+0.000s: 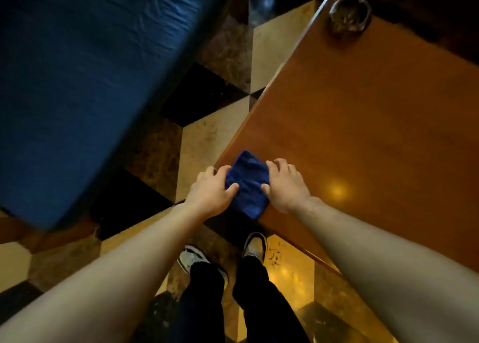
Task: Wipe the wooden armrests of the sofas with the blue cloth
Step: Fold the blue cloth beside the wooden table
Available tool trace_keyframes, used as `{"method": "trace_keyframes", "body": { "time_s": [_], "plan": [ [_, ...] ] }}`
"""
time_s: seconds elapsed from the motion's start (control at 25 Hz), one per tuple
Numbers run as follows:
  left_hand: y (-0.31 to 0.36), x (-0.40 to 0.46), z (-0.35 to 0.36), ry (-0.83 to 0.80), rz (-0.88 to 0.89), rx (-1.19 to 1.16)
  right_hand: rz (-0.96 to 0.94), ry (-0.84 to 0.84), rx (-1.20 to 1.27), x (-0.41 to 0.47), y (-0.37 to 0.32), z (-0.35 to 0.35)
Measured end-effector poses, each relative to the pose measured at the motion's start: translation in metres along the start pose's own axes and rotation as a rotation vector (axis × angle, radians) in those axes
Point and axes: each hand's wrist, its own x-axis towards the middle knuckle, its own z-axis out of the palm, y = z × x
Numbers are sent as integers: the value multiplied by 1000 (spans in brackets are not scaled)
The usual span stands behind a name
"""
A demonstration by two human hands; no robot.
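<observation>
A folded blue cloth (248,183) lies on the near corner of a wooden table (363,114). My left hand (211,191) holds the cloth's left edge, thumb on top. My right hand (286,186) grips its right edge, fingers curled over the fabric. A blue sofa cushion (85,83) fills the upper left of the view. A strip of the sofa's brown wood (15,228) shows below it at the left edge; no armrest is clearly visible.
A glass ashtray (348,12) sits at the table's far corner. The floor (204,140) is patterned in cream, brown and black tiles, with a narrow gap between sofa and table. My feet in sneakers (255,246) stand at the table's near edge.
</observation>
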Motion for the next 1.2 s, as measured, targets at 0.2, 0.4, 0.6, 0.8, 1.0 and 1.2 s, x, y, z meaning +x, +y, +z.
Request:
{"method": "trace_keyframes", "body": {
  "time_s": [0.2,0.4,0.6,0.8,1.0,1.2],
  "plan": [
    [-3,30,50,112,-31,-99,96,164,23,36,-1,37],
    [-1,31,64,202,-281,-316,162,209,162,40,-4,53],
    [-10,27,62,113,-330,-520,225,126,354,37,-14,46],
    [-47,4,39,70,-379,-904,17,72,456,21,-63,21],
    [-120,-43,-7,295,-565,-1626,-93,2,546,3,-161,-6],
    [-222,-117,-70,576,-561,-1909,-243,-63,573,-26,-303,-11]
  ]
}}
